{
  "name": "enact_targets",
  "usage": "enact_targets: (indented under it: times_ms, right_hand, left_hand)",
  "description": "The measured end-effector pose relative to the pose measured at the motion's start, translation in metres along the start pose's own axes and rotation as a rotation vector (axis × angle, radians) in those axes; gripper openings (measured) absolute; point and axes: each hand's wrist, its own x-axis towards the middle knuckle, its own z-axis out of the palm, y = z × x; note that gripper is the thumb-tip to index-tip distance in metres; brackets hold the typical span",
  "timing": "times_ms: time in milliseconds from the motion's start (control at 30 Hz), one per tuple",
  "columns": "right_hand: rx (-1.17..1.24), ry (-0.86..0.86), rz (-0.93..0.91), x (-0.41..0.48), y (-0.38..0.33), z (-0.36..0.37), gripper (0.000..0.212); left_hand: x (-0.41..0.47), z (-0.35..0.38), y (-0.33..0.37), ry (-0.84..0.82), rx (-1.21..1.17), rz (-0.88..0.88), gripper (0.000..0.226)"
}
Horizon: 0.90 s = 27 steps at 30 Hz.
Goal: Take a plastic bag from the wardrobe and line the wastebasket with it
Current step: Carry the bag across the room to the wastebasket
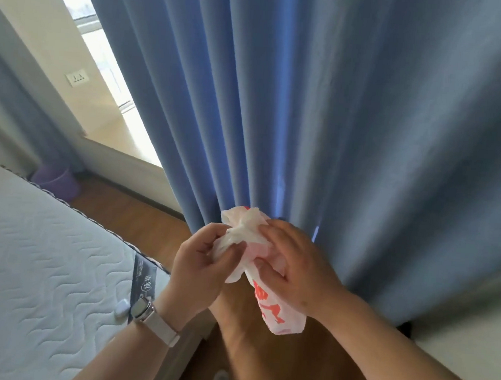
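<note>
- A pale-strapped wristwatch was worn on the left wrist, nearest the camera and clear of the work.
- The crumpled white thin-plastic bag with red print was held in the air between both hands, probably so that its mouth could be found and teased open before lining.
- The left hand was curled, with the bag's bunched upper end pinched between thumb and fingers.
- The right hand was curled round the bag's middle, fingertips pressed into the film, seemingly to part the layers.
- The white quilted mattress lay to the left.
- The blue pleated fabric curtain hung behind the bag.
- The round lavender plastic wastebasket stood far off on the floor beyond the mattress, well apart from the bag. No liner could be made out.
</note>
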Motion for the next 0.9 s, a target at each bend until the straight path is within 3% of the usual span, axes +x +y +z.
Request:
enact_targets:
  times_ms: [400, 733, 900]
  right_hand:
    - [-0.09, -0.129, -0.059, 0.164, 0.008, 0.058, 0.053]
    - [-0.083, -0.176, -0.315, 0.318, -0.043, 0.119, 0.041]
    - [-0.06, -0.167, -0.427, 0.376, -0.056, 0.15, 0.046]
  left_hand:
    - [0.125, -0.07, -0.073, 0.12, -0.045, -0.005, 0.004]
    - [0.218, -0.186, -0.108, 0.281, -0.023, 0.017, 0.006]
    - [0.239, -0.226, -0.12, 0.395, 0.027, 0.019, 0.012]
